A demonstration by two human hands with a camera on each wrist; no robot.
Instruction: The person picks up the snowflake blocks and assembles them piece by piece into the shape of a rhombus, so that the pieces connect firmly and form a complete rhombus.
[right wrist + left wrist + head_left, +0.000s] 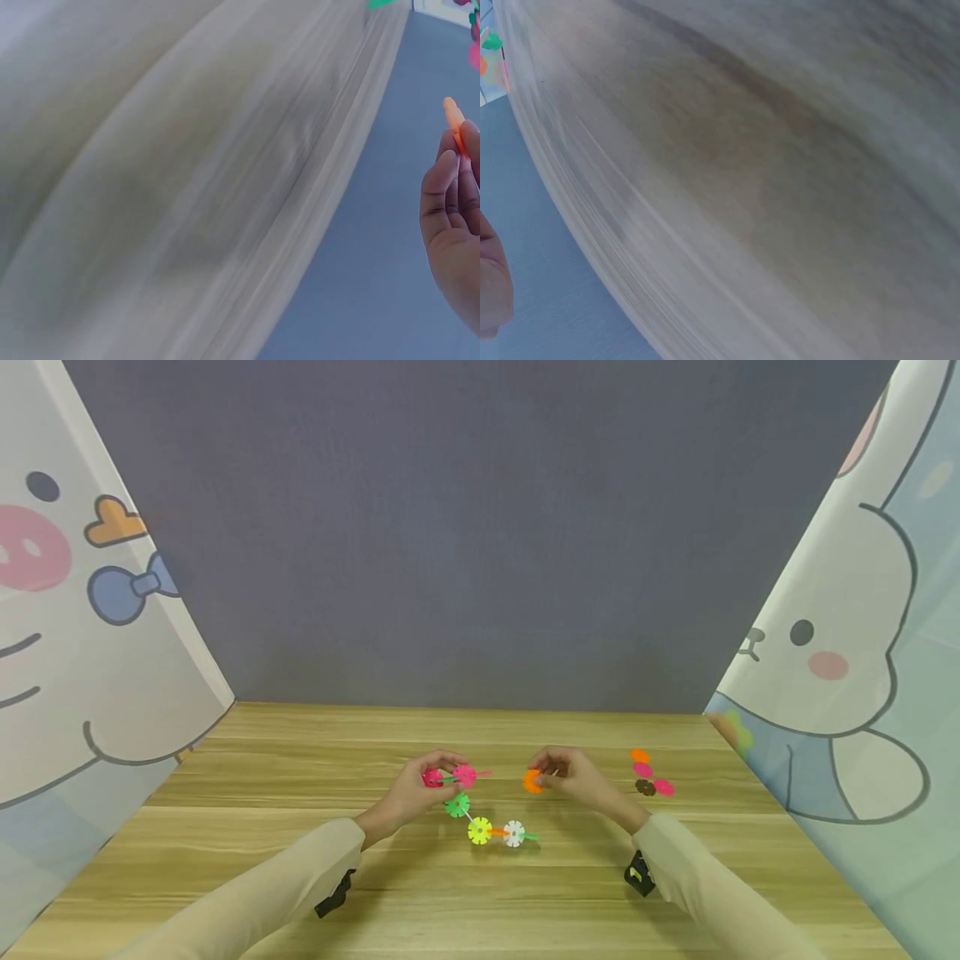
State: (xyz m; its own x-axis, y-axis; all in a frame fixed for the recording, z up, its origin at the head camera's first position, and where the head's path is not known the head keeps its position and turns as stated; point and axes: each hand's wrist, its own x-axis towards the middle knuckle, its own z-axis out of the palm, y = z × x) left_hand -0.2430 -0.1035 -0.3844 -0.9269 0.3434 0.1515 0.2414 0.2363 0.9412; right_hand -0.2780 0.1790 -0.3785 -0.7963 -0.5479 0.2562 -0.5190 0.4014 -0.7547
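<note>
Nearest you runs a chain of notched plastic discs (480,832), its far part pinched in your left hand (415,787), while your right hand (579,781) pinches an orange notched disc (532,782) by its right side, apart from the chain and left of four loose discs (642,770).

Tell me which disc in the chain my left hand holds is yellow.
The yellow disc, between the round green disc and the round white disc; no other disc in the chain is yellow.
</note>
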